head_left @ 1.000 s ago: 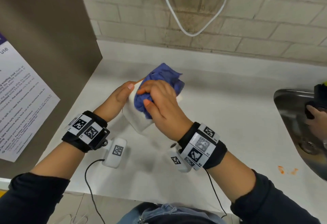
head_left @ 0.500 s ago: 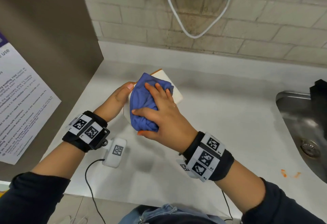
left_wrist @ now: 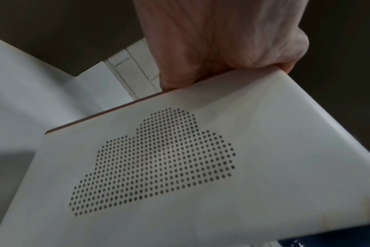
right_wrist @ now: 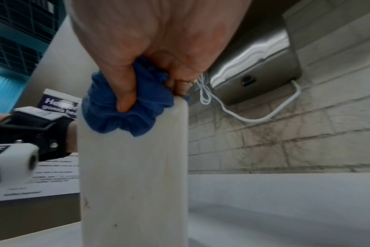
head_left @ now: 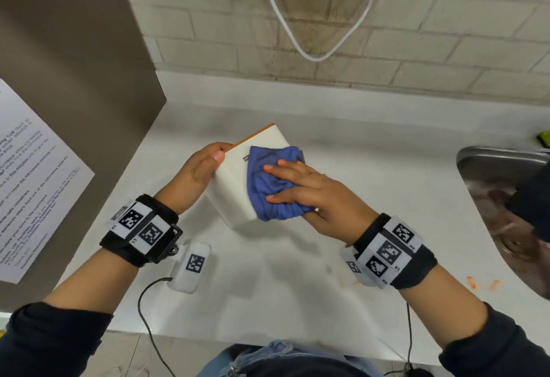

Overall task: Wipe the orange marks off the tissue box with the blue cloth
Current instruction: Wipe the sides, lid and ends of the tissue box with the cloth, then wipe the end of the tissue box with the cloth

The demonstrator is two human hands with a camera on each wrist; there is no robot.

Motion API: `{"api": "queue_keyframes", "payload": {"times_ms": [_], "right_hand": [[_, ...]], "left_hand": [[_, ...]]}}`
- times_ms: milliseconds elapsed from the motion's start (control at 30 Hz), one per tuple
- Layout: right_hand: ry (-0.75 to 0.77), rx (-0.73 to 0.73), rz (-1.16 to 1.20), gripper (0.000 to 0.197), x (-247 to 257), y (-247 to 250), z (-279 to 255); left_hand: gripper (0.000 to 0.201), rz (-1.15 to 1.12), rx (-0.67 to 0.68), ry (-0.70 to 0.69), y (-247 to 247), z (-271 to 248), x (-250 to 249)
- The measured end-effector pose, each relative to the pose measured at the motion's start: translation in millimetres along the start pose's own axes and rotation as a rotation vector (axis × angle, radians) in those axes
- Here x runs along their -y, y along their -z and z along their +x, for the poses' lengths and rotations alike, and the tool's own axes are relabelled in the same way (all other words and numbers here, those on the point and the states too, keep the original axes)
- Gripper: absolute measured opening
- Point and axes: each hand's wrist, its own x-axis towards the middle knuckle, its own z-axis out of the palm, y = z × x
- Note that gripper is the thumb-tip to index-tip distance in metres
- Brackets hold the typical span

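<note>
Between both hands, tissue box [head_left: 235, 180], blue cloth [head_left: 268, 186] apparently pressed on top

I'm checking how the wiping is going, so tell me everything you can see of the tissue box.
The tissue box is white and smooth, plastic-looking, with rounded corners and a thin orange-brown edge along its far side. One broad face carries a cloud-shaped field of small dots. It is tilted above the counter; whether a corner rests there is unclear. The left hand grips its far left edge; the right hand presses the bunched blue cloth on its top face. Faint brownish smudges remain on a narrow side.
</note>
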Motion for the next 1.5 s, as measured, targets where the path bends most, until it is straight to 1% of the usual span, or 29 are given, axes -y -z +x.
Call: {"api": "queue_keyframes", "payload": {"times_ms": [67,167,300,367,467,567,600,700,733,766,833,900,933,966,1033,1100,1166,1233,1366,1400,1466,1500], "right_hand": [[-0.086,-0.082,0.074,0.043,-8,3,-11],[-0.224,-0.195,0.264,0.049,-15,-1,-21],[-0.310,-0.461,0.452,0.040,-13,-22,-27],[-0.372,-0.557,0.513,0.041,-10,-30,-32],[-0.402,-0.628,0.559,0.037,-8,-32,-37],[-0.419,-0.686,0.548,0.034,-6,-35,-39],[-0.433,-0.700,0.541,0.034,-4,-36,-39],[-0.470,-0.716,0.554,0.033,-3,-40,-42],[-0.509,-0.708,0.565,0.034,-4,-40,-44],[-0.552,-0.689,0.598,0.035,-5,-38,-46],[-0.632,-0.589,0.583,0.036,-9,-34,-52],[-0.675,-0.461,0.379,0.039,-15,-32,-61],[-0.698,-0.424,0.267,0.043,-19,-30,-65],[-0.705,-0.408,0.207,0.047,-23,-27,-68],[-0.709,-0.426,0.187,0.048,-29,-20,-69],[-0.727,-0.425,0.188,0.040,-29,-14,-66],[-0.677,-0.464,0.215,0.040,-27,-14,-64],[-0.659,-0.477,0.253,0.038,-25,-20,-64],[-0.701,-0.472,0.356,0.039,-21,-40,-59],[-0.714,-0.479,0.383,0.034,-18,-44,-57],[-0.760,-0.502,0.478,0.021,-10,-51,-53],[-0.811,-0.511,0.547,0.021,-7,-55,-52]], "left_hand": [[0.039,0.024,-0.002,-0.004,-2,-1,0],[0.039,0.041,-0.004,-0.001,-4,-2,-1],[0.043,0.067,-0.002,-0.002,-7,-5,0],[0.043,0.066,0.008,-0.005,-10,-6,-1],[0.044,0.073,0.031,-0.011,-13,-9,-4],[0.057,0.090,0.072,0.011,-13,-11,-10],[0.057,0.103,0.096,0.027,-14,-11,-13],[0.051,0.159,0.132,0.062,-16,-10,-25],[0.049,0.187,0.132,0.058,-16,-8,-27],[0.048,0.219,0.133,0.048,-18,-6,-27],[0.045,0.303,0.157,0.022,-20,-4,-25],[0.044,0.391,0.213,-0.023,-19,-7,-20],[0.045,0.426,0.239,-0.037,-17,-8,-18],[0.049,0.453,0.266,-0.034,-13,-10,-16],[0.057,0.479,0.335,-0.001,-5,-14,-14],[0.060,0.503,0.421,0.012,3,-20,-6],[0.059,0.534,0.506,0.017,10,-29,11],[0.056,0.605,0.550,0.022,16,-40,30],[0.059,0.761,0.487,0.002,23,-62,49],[0.057,0.766,0.443,0.007,21,-67,49],[0.052,0.735,0.306,0.048,9,-76,45],[0.056,0.729,0.228,0.080,1,-79,42]]}}
